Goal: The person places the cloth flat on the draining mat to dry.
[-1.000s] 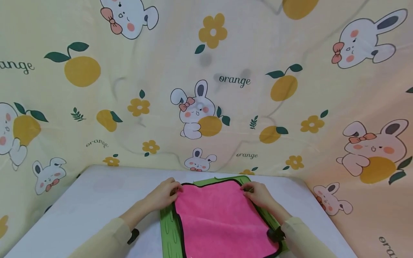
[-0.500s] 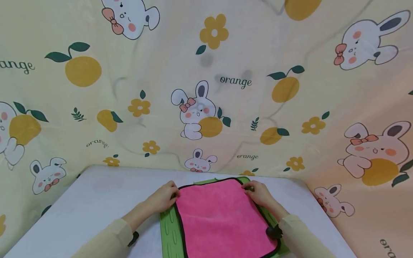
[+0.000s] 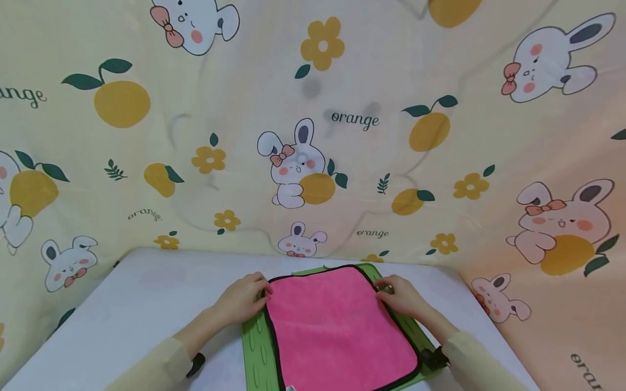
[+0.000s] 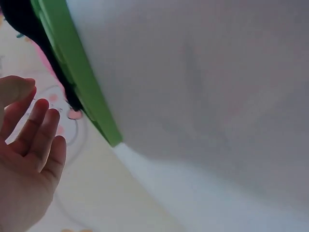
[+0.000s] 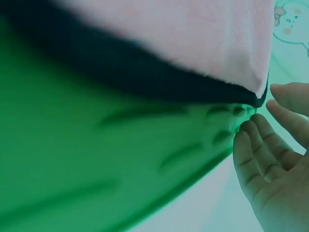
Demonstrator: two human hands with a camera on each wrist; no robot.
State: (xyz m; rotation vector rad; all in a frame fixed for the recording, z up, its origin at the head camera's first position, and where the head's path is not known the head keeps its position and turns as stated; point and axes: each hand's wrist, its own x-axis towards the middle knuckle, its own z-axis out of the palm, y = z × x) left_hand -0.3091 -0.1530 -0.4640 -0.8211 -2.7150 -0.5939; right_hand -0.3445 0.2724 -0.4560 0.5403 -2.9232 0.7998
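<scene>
A pink cloth [image 3: 337, 326] with black edging lies spread over a green board [image 3: 256, 347] marked with short grooves. At the cloth's upper left corner is my left hand [image 3: 243, 297]; in the left wrist view its fingers [image 4: 48, 125] are loosely bent, with nothing between them and the thumb. My right hand [image 3: 402, 296] is beside the upper right edge of the cloth. Its fingers [image 5: 265, 145] look relaxed in the right wrist view, close to the cloth's dark corner and the board's grooved surface. The cloth hides most of the board.
A white table [image 3: 161, 304] carries the board. Behind it hangs a cream curtain [image 3: 274, 70] printed with rabbits and oranges. Dark wrist straps [image 3: 195, 365] show at both sleeves. A small white label [image 3: 290, 388] shows at the cloth's lower edge.
The cloth's top edge, dipped a second ago, has straightened and its surface lies smoother. My right hand has let go of the edge and moved slightly right; the left has loosened at its corner.
</scene>
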